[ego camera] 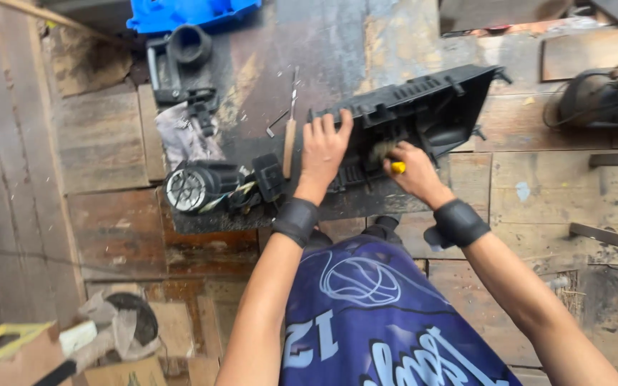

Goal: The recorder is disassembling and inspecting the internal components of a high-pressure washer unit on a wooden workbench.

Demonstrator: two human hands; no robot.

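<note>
- A worn wooden workbench (pixel 538 193) is carrying everything, with a dark metal sheet (pixel 337 50) lying across its middle
- A long black plastic housing (pixel 430 107) is lying tilted on that sheet, its open side turned toward the person; this is the piece both hands are working on
- A blue plastic part (pixel 180 13) is sitting at the far edge, well apart from the work
- A black cylindrical motor (pixel 198 187) with a pale grille face is resting on its side near the left hand, wires trailing beside it
- The left hand (pixel 323 146) is pressing flat on the near end of the housing, fingers spread wide over its rim, steadying it
- The right hand (pixel 413 168) is closing its fingers tightly round a yellow-handled tool (pixel 398 167), its working end reaching into the housing's hollow; I cannot tell what kind of tip it has
- A wooden-handled screwdriver (pixel 290 136) is lying just beside the left hand, untouched
- Judging by this, the step in hand is working inside the housing with the tool; the next move is calling for firm bracing from the left hand while the tool is being kept seated in the hollow
</note>
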